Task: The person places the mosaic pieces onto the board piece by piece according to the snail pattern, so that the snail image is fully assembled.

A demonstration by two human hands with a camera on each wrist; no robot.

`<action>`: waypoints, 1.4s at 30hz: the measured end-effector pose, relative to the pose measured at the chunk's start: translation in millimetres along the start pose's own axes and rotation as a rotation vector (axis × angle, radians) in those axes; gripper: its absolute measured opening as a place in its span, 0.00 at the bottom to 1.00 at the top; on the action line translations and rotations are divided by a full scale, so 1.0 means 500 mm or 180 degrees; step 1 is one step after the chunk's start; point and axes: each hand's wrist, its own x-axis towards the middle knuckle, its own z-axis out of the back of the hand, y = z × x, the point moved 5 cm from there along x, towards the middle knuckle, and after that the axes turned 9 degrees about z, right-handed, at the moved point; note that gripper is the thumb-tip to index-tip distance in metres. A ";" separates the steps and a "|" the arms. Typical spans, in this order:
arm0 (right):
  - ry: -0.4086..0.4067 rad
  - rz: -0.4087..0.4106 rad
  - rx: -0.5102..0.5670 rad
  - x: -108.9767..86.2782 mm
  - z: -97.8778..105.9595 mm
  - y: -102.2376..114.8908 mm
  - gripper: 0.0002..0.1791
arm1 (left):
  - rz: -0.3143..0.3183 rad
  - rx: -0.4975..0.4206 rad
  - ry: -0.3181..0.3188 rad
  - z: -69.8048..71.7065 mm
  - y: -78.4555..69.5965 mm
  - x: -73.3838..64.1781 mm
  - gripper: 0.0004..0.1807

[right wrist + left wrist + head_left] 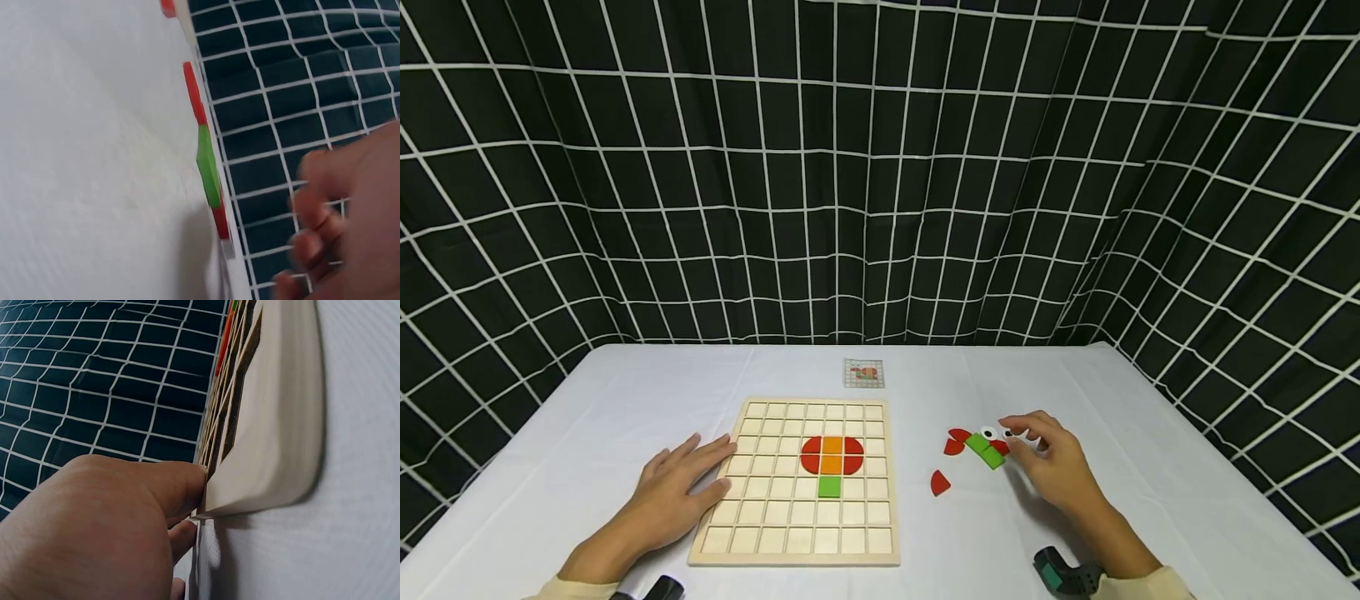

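My left hand [673, 492] rests with extended fingers on the left edge of a wooden grid board [765, 537]. In the left wrist view, the thumb touches the board's side [294, 425]. Set in the board are orange squares [832, 445], red rounded pieces [853, 455] around them and a green square [830, 487] below. Over loose pieces on the right hovers my right hand [1056, 467], thumb and index finger apart, with nothing visibly held. Beneath its fingertips lie green pieces [992, 457], a red piece [1000, 447] and a white eye piece [988, 433].
Left of that cluster are more red quarter-round pieces [953, 447], one of them lying apart [940, 483] nearer the board. A small picture card [864, 373] lies behind the board. The white table [647, 400] ends at a black, white-gridded curtain [820, 183].
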 end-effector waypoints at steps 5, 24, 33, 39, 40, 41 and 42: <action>0.0246 -0.0206 -0.0254 -0.014 -0.014 -0.035 0.16 | 0.0017 0.0008 -0.0013 0.005 0.002 0.000 0.25; 0.0666 -0.0368 -0.0791 -0.022 -0.020 -0.042 0.10 | 0.0017 -0.0001 0.0015 0.004 0.006 0.001 0.26; 0.0911 -0.0537 -0.0724 -0.026 -0.023 -0.044 0.12 | 0.0015 -0.0046 0.0022 0.004 0.004 0.002 0.26; 0.0982 -0.0680 -0.0773 -0.029 -0.023 -0.045 0.12 | -0.0004 -0.0062 0.0018 0.001 0.003 0.001 0.25; 0.0992 -0.0684 -0.0765 -0.030 -0.023 -0.045 0.12 | -0.0005 -0.0064 0.0018 0.001 0.002 0.001 0.25; 0.0999 -0.0681 -0.0754 -0.031 -0.023 -0.045 0.13 | -0.0007 -0.0065 0.0019 0.000 0.002 0.001 0.25; 0.1003 -0.0673 -0.0746 -0.032 -0.023 -0.045 0.13 | -0.0010 -0.0064 0.0022 0.000 0.001 0.001 0.25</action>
